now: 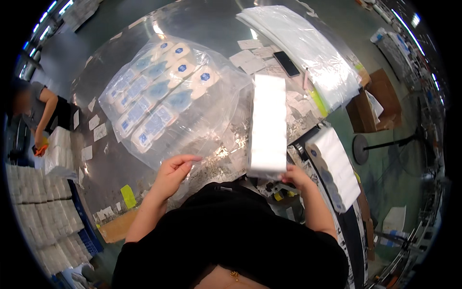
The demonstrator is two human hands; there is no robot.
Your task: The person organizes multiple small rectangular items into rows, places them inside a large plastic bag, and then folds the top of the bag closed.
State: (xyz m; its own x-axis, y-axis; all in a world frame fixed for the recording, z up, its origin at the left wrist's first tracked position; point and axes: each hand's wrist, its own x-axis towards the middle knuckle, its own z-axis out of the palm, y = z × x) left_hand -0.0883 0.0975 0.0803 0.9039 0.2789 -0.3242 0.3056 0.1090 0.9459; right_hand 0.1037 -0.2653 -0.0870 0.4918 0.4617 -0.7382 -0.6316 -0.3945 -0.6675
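White pack (268, 125) lies at 11 o'clock from the right hand (297, 177), its long axis running nearly 12 to 6, its near end just over that hand's fingertips. The right fingers touch the near right corner; whether they clench it or only support it, I cannot tell. The left hand (179, 171) appears to pinch the near edge of the clear bag (211, 118), thumb against finger.

The relation that counts, I judge, is the bag at 9 to 10 o'clock from the pack, with the right hand nearer the pack and the left nearer the bag. Inside, rows of printed packs (180, 86) slant from about 1 to 7. Loose, crumpled film fills the gap and could snag.

From the white pack, a phone (286, 64) and stacked plastic sheets (308, 53) lie toward 1 o'clock, a second pack (335, 168) at 4. A co-worker (41, 108) stands at 10 from the left hand.
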